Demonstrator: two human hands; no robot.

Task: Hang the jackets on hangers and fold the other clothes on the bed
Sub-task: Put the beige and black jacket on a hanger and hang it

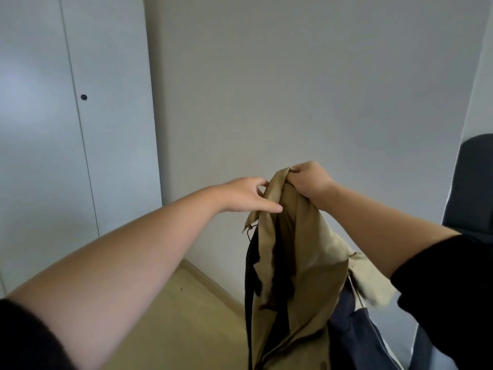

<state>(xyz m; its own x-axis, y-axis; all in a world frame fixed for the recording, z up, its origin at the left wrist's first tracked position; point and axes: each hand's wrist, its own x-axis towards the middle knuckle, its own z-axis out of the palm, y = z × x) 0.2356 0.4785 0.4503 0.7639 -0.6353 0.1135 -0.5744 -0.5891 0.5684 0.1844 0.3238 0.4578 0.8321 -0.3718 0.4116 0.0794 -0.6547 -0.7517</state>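
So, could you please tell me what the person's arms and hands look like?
Black sleeves, the left sleeve and right sleeve, cover only the upper arms, leaving both forearms bare. The left hand and right hand show no gloves, rings or watch.

A tan jacket [301,263] hangs upright in the lower middle of the frame, bunched at its top, where the right hand [310,180] grips it. The left hand [245,194] touches its left edge just below, thumb laid across the cloth. The fabric falls in long folds with a black strip down its left side and dark inner folds; a small black cord shows near the upper left edge. A paler, crumpled part juts out to the right. A dark blue garment [352,329] lies behind it, lower right.
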